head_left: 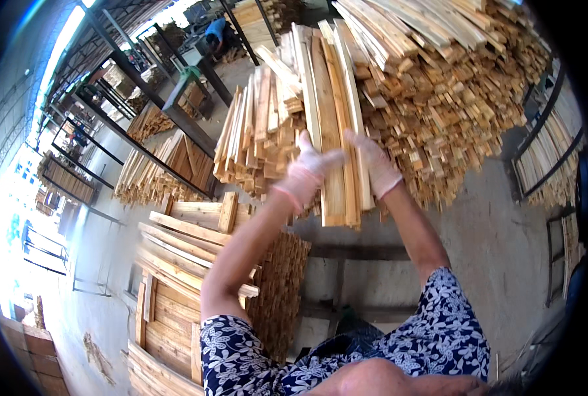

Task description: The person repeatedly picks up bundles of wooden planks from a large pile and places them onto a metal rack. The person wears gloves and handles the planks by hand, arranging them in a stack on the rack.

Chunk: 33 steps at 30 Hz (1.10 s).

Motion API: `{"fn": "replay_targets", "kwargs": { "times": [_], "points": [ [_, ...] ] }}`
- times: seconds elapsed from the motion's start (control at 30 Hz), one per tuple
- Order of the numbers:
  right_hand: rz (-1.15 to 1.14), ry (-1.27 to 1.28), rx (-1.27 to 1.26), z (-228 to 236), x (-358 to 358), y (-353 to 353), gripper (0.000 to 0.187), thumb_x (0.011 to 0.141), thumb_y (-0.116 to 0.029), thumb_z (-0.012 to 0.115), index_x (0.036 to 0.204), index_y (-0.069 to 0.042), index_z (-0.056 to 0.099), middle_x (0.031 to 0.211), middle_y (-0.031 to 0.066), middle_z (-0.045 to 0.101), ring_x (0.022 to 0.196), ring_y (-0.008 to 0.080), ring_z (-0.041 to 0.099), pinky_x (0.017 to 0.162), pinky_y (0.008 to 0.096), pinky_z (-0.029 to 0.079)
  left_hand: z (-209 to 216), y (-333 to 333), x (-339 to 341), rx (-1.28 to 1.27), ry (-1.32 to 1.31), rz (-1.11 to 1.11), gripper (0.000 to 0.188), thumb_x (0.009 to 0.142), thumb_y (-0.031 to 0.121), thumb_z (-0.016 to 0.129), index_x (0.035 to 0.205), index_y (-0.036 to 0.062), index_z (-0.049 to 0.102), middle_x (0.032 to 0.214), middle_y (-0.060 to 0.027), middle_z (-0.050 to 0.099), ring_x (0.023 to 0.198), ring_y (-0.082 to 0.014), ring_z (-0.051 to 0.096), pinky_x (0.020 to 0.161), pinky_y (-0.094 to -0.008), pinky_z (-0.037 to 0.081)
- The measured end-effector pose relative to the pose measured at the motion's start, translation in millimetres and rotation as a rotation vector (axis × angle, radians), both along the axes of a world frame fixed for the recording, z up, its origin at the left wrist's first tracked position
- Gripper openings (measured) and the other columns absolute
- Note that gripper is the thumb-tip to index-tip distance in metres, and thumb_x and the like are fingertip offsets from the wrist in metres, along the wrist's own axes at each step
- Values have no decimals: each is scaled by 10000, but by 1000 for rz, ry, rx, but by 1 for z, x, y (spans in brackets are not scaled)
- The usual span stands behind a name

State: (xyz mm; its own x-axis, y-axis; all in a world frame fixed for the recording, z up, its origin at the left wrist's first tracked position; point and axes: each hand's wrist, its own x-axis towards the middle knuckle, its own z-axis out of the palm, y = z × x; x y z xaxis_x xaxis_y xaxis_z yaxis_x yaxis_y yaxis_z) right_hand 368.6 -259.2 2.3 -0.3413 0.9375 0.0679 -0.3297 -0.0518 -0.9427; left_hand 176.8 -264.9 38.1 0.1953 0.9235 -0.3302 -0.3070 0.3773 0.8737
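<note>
Planks lie lengthwise between heaps of cut wood, near ends pointing toward the wearer. Gloved and blurred, the left hand is at their left side, thumb and fingers spread wide; the gloved right hand is at their right edge, fingers extended, uncurled. Whether either touches wood, I cannot tell. A large woodpile rises at right.

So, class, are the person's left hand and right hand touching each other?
Apart: the head view shows boards visible between the left hand and right hand.
</note>
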Motion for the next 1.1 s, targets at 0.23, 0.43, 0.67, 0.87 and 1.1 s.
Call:
{"fn": "replay_targets", "kwargs": {
  "times": [0.23,0.43,0.67,0.87,1.1],
  "points": [
    [-132,-142,2,-20,-16,-120,365,1036,-210,559,1259,56,675,1266,140,702,1181,185,661,1027,295,509,-39,-127,-17,293,510,25,1124,844,75,814,1607,60,-11,1294,-117,587,1095,-177,610,912,-325,562],
    [145,-18,-90,15,-101,-194,723,861,-119,694,1510,-61,381,1316,93,559,1157,204,582,996,337,499,-22,-267,-71,361,186,299,1164,845,105,820,1632,69,-38,1590,-161,306,1400,-202,357,1165,-327,338],
    [772,2,-117,26,-271,-263,715,866,-102,706,1499,-51,377,1314,105,568,1139,217,596,1005,344,492,-20,-410,-165,257,134,881,1079,877,124,778,1628,93,3,1443,-126,506,1304,-217,498,1094,-355,438],
    [1105,-95,-60,-18,-443,-324,667,888,-238,745,1418,27,438,1119,92,653,1013,179,638,874,305,535,-73,-495,-291,234,133,1183,1059,880,180,817,1601,37,55,1323,-129,596,1143,-209,620,931,-317,549],
    [891,-914,457,-127,-576,-398,990,732,-298,849,1531,-38,324,1265,244,652,1140,369,643,974,418,512,-117,-564,-376,-738,1048,1028,937,817,327,714,1561,14,239,1295,-335,575,1198,-402,619,961,-455,512]
  ]
}}
